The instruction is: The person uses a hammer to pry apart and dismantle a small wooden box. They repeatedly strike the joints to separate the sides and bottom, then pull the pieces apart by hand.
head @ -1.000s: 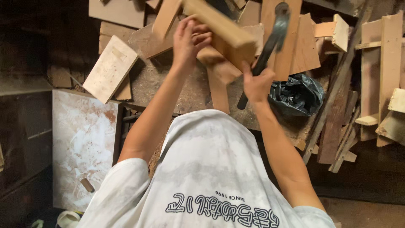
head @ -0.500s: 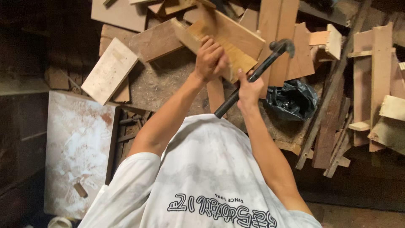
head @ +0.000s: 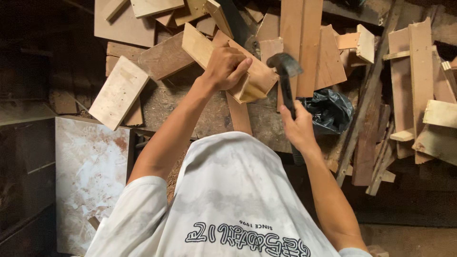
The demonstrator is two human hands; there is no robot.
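Observation:
My left hand grips a light wooden piece made of two boards joined at an angle, and holds it over a rough work surface. In my right hand is the dark handle of a hammer. The hammer's head sits right beside the corner of the wooden piece, close to my left fingers. My white printed shirt fills the lower middle of the view.
Scrap boards and offcuts lie all around: a pale rectangular board at the left, long slats at the right. A crumpled black plastic bag lies just right of my right hand. A white stained panel lies at the lower left.
The hammer swung from a slant up to the right until its head came down beside the wooden piece. My left hand kept hold of the piece, which shifted in the view.

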